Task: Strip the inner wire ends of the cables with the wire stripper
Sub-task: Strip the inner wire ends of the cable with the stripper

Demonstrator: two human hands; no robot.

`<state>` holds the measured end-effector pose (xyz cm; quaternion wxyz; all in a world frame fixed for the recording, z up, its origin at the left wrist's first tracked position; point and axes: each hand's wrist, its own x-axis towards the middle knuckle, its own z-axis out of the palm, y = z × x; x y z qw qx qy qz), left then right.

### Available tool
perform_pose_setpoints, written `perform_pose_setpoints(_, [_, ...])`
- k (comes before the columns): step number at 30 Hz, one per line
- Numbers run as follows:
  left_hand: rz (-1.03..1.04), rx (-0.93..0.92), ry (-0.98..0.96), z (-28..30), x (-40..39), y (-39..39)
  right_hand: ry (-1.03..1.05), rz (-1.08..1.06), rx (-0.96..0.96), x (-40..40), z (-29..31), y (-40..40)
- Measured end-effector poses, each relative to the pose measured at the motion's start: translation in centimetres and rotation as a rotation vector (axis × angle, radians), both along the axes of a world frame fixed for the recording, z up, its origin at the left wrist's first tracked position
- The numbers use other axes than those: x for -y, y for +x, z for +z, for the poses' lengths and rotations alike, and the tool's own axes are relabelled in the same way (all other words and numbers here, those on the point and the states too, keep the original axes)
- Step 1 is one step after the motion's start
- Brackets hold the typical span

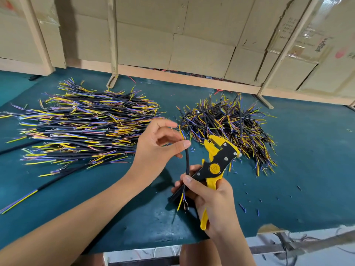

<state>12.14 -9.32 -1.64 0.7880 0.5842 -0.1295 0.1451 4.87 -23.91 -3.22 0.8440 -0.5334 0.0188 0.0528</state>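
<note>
Black-sheathed cables (80, 129) lay heaped at the left of the teal worktop (307, 169), then the left hand (159, 148) pinched one black cable (187, 162) near its upper end, and the right hand's (215, 196) grip curled round the yellow wire stripper (217, 166), its thumb pressing that cable's lower end.

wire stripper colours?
Yellow and black wire stripper, yellow round dial at its pivot; head view.

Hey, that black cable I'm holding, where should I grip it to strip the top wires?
Probably pinch the black cable on its jacket just below the fanned wire ends, coming from the left with your left hand. The wire stripper sits right, so that keeps the tips free.
</note>
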Motion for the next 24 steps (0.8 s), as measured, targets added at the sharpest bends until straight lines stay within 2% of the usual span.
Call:
perform_pose_setpoints(5, [0.099,0.053,0.045,0.04,-0.03,-0.34,0.075,-0.009,-0.017,0.01,0.28,-0.04])
perform_pose_setpoints(10, [0.238,0.122,0.179,-0.20,0.35,-0.88,0.150,-0.015,-0.024,0.06,0.35,-0.06])
perform_pose_setpoints(21, [0.215,0.079,0.370,-0.23,-0.24,-0.42,0.052,-0.062,0.029,0.15,-0.20,0.04])
perform_pose_setpoints(24, [0.212,0.086,0.338,-0.21,-0.25,-0.47,0.060,-0.061,0.024,0.23,-0.27,-0.01])
